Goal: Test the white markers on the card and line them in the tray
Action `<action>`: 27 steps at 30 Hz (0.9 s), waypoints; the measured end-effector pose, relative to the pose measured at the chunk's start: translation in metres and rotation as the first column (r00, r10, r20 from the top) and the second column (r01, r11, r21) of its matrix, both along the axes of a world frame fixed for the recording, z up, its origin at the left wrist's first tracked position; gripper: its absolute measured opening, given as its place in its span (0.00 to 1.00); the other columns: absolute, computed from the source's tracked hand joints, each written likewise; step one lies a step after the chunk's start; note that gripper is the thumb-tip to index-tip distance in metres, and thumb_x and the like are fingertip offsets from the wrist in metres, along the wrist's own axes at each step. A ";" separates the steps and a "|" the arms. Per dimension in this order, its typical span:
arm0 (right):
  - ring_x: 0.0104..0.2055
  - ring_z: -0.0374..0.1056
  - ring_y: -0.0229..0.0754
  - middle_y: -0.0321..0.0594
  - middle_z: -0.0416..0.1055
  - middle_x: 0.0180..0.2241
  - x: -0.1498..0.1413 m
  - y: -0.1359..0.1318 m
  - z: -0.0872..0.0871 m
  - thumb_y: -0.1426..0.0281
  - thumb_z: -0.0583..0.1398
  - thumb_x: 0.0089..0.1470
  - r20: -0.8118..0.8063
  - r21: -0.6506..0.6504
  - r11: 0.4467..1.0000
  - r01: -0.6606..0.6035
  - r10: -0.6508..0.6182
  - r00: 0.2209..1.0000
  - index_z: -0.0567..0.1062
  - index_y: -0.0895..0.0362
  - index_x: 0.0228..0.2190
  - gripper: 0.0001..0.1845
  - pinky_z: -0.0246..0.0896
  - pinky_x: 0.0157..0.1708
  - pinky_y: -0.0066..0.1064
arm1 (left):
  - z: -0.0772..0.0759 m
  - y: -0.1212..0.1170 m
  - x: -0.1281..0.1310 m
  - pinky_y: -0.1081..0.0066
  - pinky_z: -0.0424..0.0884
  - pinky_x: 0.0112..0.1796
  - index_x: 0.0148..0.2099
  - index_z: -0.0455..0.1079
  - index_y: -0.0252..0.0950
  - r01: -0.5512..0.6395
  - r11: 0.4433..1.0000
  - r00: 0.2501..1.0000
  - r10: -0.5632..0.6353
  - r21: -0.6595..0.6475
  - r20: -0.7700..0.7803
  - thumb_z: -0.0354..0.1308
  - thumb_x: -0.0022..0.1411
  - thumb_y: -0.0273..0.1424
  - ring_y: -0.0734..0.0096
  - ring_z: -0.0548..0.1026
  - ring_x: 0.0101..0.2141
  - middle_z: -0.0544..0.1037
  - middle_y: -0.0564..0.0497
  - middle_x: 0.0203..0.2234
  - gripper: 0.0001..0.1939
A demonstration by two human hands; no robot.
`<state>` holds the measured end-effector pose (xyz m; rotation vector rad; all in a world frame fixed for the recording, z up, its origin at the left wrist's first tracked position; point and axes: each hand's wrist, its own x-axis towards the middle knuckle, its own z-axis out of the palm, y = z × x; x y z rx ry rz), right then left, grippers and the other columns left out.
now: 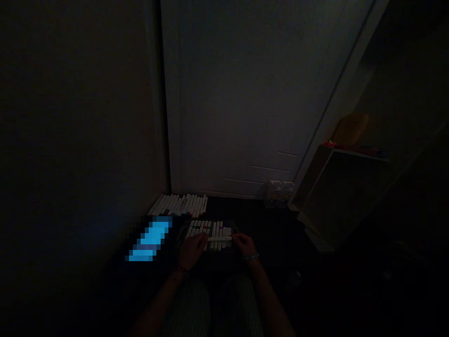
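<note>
Both hands hold one white marker (pixel 220 238) level, an end in each. My left hand (pixel 192 248) pinches its left end, and my right hand (pixel 244 245) grips the right end with bent fingers. Just beyond and beneath it, a dark case (pixel 229 223) holds a row of white markers (pixel 205 226) with small coloured marks in green, red and purple. Farther back on the left, more white markers (pixel 178 204) lie side by side in a row. The scene is very dark, so fine detail on the markers is lost.
A bright blue, pixelated screen (pixel 150 240) lies left of the case on the dark table (pixel 270 234). Two clear containers (pixel 279 194) stand at the back right against the pale panel (pixel 238 103). Farther right is a shelf unit (pixel 315 180) with a brownish-orange object (pixel 351 128) on top.
</note>
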<state>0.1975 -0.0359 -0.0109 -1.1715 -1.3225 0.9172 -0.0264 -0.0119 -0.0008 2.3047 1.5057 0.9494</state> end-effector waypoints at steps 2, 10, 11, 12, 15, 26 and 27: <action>0.34 0.69 0.46 0.39 0.74 0.30 -0.001 0.001 -0.001 0.51 0.60 0.40 -0.007 -0.008 1.000 0.009 -0.009 1.000 0.77 0.56 0.30 0.22 0.63 0.34 0.33 | 0.000 0.000 0.000 0.72 0.63 0.38 0.39 0.69 0.40 0.015 1.000 1.000 -0.015 0.007 0.000 0.40 0.62 0.39 0.68 0.72 0.37 0.76 0.51 0.35 0.17; 0.34 0.68 0.45 0.38 0.74 0.29 0.001 0.004 -0.006 0.52 0.59 0.42 -0.023 0.000 1.000 0.012 -0.012 1.000 0.77 0.57 0.29 0.21 0.62 0.34 0.32 | -0.003 0.002 0.000 0.70 0.62 0.41 0.40 0.68 0.40 -0.016 1.000 1.000 0.016 0.002 0.003 0.40 0.62 0.40 0.67 0.71 0.38 0.76 0.50 0.36 0.17; 0.34 0.68 0.45 0.38 0.74 0.29 0.001 0.003 -0.006 0.52 0.59 0.42 -0.024 0.002 1.000 0.008 -0.008 1.000 0.77 0.57 0.30 0.21 0.62 0.34 0.33 | -0.004 0.002 0.000 0.70 0.62 0.41 0.40 0.68 0.40 -0.013 1.000 1.000 0.013 0.004 0.006 0.40 0.62 0.40 0.67 0.71 0.38 0.76 0.50 0.36 0.17; 0.34 0.68 0.45 0.39 0.74 0.30 0.001 0.002 -0.005 0.52 0.59 0.42 -0.028 0.004 1.000 0.002 -0.002 1.000 0.77 0.57 0.30 0.21 0.62 0.34 0.33 | -0.004 0.002 0.000 0.70 0.62 0.41 0.40 0.68 0.40 -0.008 1.000 1.000 0.008 0.006 0.009 0.40 0.62 0.40 0.68 0.72 0.38 0.76 0.51 0.36 0.17; 0.35 0.68 0.45 0.39 0.74 0.31 0.000 0.000 -0.002 0.53 0.59 0.42 -0.029 0.001 1.000 0.001 -0.001 1.000 0.77 0.56 0.31 0.21 0.62 0.35 0.33 | -0.005 0.003 -0.001 0.70 0.63 0.40 0.40 0.68 0.40 -0.002 1.000 1.000 0.002 0.002 0.015 0.40 0.62 0.40 0.68 0.72 0.37 0.76 0.51 0.36 0.17; 0.36 0.68 0.44 0.39 0.74 0.31 0.001 0.001 -0.004 0.55 0.60 0.43 -0.013 0.020 1.000 0.005 -0.005 1.000 0.76 0.57 0.31 0.19 0.61 0.36 0.31 | 0.000 0.000 0.000 0.71 0.63 0.39 0.40 0.68 0.39 -0.007 1.000 1.000 0.007 -0.010 0.006 0.40 0.62 0.40 0.67 0.72 0.37 0.76 0.50 0.36 0.17; 0.36 0.68 0.44 0.39 0.74 0.31 0.001 0.001 -0.004 0.54 0.59 0.43 -0.011 0.023 1.000 0.006 -0.006 1.000 0.76 0.57 0.31 0.20 0.61 0.36 0.31 | -0.001 0.001 0.000 0.71 0.63 0.40 0.41 0.68 0.39 -0.002 1.000 1.000 0.002 0.002 0.010 0.40 0.62 0.40 0.68 0.71 0.38 0.75 0.50 0.37 0.17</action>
